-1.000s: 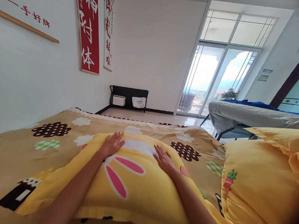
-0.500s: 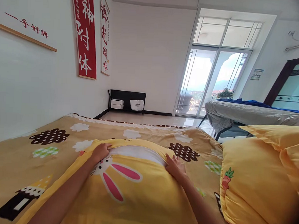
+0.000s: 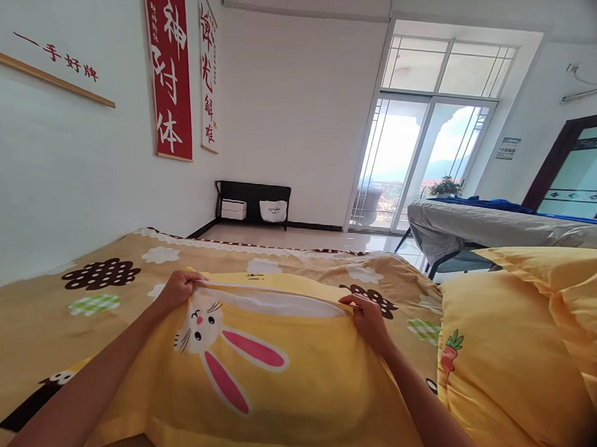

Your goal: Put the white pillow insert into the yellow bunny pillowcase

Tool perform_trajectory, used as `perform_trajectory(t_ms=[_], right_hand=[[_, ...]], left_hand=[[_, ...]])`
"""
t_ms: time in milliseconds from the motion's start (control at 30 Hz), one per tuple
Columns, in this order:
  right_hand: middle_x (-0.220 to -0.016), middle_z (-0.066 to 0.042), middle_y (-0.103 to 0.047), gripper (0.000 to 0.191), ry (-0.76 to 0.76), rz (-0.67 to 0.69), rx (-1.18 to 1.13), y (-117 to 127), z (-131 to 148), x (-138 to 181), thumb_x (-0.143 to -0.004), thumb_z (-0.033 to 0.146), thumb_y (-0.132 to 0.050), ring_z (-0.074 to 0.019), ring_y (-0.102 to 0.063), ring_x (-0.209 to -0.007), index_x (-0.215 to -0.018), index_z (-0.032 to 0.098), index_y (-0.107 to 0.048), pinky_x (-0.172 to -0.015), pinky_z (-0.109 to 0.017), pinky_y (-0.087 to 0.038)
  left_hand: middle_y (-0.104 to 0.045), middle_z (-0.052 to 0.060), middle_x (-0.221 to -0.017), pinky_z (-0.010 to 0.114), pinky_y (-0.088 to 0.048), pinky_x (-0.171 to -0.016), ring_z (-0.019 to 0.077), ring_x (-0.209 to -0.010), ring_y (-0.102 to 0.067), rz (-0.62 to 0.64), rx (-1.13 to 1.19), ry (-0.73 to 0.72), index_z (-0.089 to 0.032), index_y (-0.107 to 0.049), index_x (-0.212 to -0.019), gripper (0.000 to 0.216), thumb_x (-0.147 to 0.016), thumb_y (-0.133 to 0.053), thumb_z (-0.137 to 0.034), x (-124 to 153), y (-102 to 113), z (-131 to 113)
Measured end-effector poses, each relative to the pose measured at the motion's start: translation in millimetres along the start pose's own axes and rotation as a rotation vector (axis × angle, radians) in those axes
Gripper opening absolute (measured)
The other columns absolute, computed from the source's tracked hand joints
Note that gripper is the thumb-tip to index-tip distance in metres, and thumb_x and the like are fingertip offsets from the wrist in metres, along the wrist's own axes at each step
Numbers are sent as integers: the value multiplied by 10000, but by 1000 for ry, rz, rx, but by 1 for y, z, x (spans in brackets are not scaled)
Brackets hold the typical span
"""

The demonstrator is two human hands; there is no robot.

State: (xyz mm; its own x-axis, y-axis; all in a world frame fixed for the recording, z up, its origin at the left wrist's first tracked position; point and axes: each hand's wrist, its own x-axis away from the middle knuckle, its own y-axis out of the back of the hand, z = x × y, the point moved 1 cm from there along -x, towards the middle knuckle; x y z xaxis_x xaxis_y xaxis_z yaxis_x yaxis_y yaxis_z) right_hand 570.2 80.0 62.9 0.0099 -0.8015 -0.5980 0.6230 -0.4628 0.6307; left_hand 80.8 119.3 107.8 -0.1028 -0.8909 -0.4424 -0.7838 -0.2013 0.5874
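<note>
A yellow pillowcase (image 3: 269, 395) with a white and pink rabbit print lies on the bed in front of me, with a white pillow (image 3: 274, 303) showing at its open far edge. My left hand (image 3: 175, 290) is closed on the left corner of that opening. My right hand (image 3: 368, 317) is closed on the right corner of the same edge. Both arms stretch forward over the pillowcase.
A tan bedcover (image 3: 74, 305) with brown and green patches lies under the pillow. A second yellow pillow (image 3: 516, 355) with a carrot print sits at the right. Beyond are a grey covered table (image 3: 498, 227), a black rack (image 3: 253, 204) by the wall, and glass doors (image 3: 422, 163).
Both hands slid from lying flat on top of the pillow out to the corners of the pillowcase opening and closed on its edge. More of the rabbit print now shows.
</note>
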Motion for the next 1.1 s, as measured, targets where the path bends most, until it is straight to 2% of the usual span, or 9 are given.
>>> perform_trajectory(t_ms=[133, 300, 400, 500, 600, 700, 800, 1000, 1100], right_hand=[[-989, -49, -742, 405, -49, 31, -297, 4, -3, -10, -651, 214, -389, -229, -656, -1013, -828, 217, -754, -964, -389, -475], [-1016, -40, -742, 424, -103, 246, -320, -23, -14, 29, -601, 190, -430, -246, -675, -1009, -841, 223, -777, -967, -419, -486], [-1081, -35, -722, 454, -125, 337, -314, -19, -14, 28, -632, 177, -427, -248, -662, -1054, -919, 220, -776, -975, -426, -480], [-1050, -49, -734, 393, -79, 454, -190, -5, 7, -3, -666, 165, -478, -264, -681, -998, -919, 211, -775, -916, -415, -515], [-1074, -57, -729, 350, -8, 410, -60, -10, 52, -26, -798, 185, -468, -250, -658, -1050, -992, 225, -757, -978, -418, -470], [-1205, -35, -679, 367, 186, 369, -60, -44, 94, -11, -937, 310, -407, -217, -609, -1141, -1183, 268, -677, -1031, -389, -423], [-1248, -52, -657, 401, 267, 508, -60, -76, 108, 23, -966, 403, -398, -221, -607, -1143, -1243, 237, -636, -1011, -359, -436], [-1280, -81, -630, 407, 222, 351, 161, -63, 80, 18, -970, 436, -391, -250, -547, -1197, -1192, 217, -653, -1038, -393, -376], [-1224, -74, -659, 410, 124, 417, 226, -63, 67, 13, -977, 460, -368, -248, -574, -1149, -1116, 229, -677, -974, -378, -406]], left_hand=[[-748, 57, -842, 318, -509, -884, 233, -887, -682, -131, 115, -108, -179, -649, -585, 279, -571, -383, -258, -1, 4, -12], [-736, 66, -777, 316, -519, -815, 229, -820, -679, 131, -8, -31, -189, -646, -548, 292, -501, -363, -247, 22, -23, 28], [-741, 60, -846, 299, -506, -845, 226, -871, -676, 273, -93, -28, -194, -683, -603, 324, -525, -373, -246, 20, -24, 39], [-735, 69, -938, 302, -507, -829, 243, -894, -669, 374, -296, -22, -188, -726, -747, 331, -600, -435, -242, 5, -22, 9], [-698, 89, -1129, 315, -460, -956, 241, -1054, -632, 307, -365, -150, -180, -718, -1047, 415, -756, -427, -234, 4, -45, -48], [-570, 65, -1370, 301, -352, -1089, 206, -1254, -523, 408, -275, -343, -197, -561, -1339, 489, -921, -336, -314, 26, -93, -85], [-564, 74, -1376, 328, -388, -1048, 242, -1236, -539, 570, -313, -268, -193, -541, -1357, 529, -958, -321, -461, 52, -127, -83], [-642, 133, -1239, 379, -384, -1008, 291, -1154, -563, 378, -533, -235, -171, -668, -1167, 506, -911, -416, -527, 36, -96, -61], [-656, 119, -1213, 345, -411, -961, 278, -1122, -586, 460, -448, -98, -187, -668, -1154, 558, -907, -375, -593, 29, -85, -39]])
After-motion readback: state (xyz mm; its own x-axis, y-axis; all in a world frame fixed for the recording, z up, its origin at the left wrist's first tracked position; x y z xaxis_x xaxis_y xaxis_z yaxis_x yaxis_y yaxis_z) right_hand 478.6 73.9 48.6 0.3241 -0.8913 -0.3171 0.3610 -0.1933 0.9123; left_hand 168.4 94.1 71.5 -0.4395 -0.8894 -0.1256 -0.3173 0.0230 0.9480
